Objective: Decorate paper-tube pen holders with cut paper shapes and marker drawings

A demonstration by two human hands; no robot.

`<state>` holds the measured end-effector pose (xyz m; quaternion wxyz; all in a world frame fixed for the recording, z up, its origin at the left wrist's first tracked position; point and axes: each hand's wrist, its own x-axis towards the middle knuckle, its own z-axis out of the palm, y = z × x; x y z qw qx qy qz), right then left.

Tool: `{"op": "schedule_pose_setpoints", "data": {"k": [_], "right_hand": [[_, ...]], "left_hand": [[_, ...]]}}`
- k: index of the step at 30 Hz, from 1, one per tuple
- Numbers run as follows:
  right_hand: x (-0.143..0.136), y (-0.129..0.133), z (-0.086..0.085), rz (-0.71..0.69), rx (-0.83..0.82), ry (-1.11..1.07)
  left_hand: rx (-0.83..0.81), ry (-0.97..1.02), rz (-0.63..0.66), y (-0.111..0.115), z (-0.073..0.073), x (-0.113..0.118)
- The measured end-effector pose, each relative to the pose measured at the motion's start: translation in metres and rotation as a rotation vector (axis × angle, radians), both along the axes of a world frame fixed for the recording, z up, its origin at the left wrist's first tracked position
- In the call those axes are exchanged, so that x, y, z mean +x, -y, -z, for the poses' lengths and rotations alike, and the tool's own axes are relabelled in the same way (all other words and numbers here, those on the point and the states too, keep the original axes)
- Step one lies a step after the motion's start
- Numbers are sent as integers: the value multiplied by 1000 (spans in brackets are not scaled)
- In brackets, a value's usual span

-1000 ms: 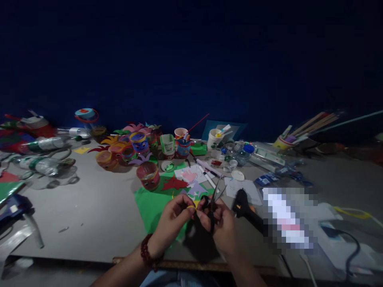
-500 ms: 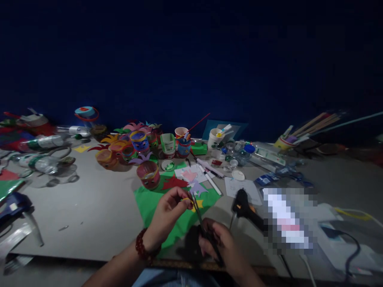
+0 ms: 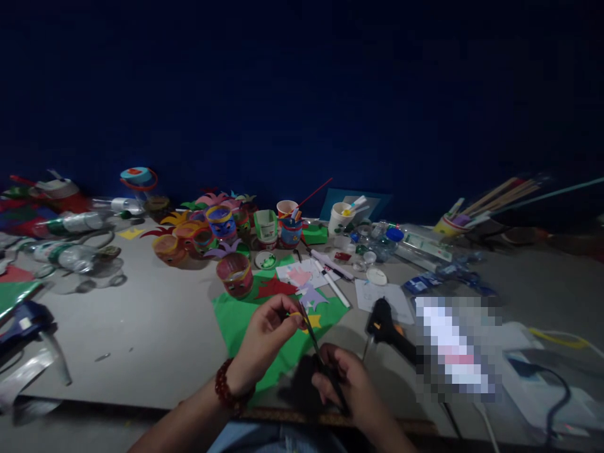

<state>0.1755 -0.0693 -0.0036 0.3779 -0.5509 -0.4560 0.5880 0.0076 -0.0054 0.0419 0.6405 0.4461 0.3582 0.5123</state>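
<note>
Cannot make out any word, number or brand. Printed too small to read on the tub (image 3: 267, 231) beyond the left hand (image 3: 268, 333) and on the cup (image 3: 338, 221) beyond the right hand (image 3: 346, 380). Labelled too blurrily on the bottle (image 3: 70, 255) well left of the left hand.

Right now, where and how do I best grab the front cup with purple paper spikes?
I'd pinch the cup by its side walls, below the rim, from the near side: it stands upright, the purple paper spikes rise at the far side of its rim, and other cups crowd behind it.
</note>
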Motion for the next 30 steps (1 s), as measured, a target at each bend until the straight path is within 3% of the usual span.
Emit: {"op": "schedule_pose_setpoints", "data": {"k": [17, 30], "right_hand": [[-2, 0, 0, 2, -56, -20], [-1, 0, 12, 10, -8, 1]], "left_hand": [[-3, 7, -17, 2, 4, 2], [-14, -11, -26, 1, 2, 3]]}}
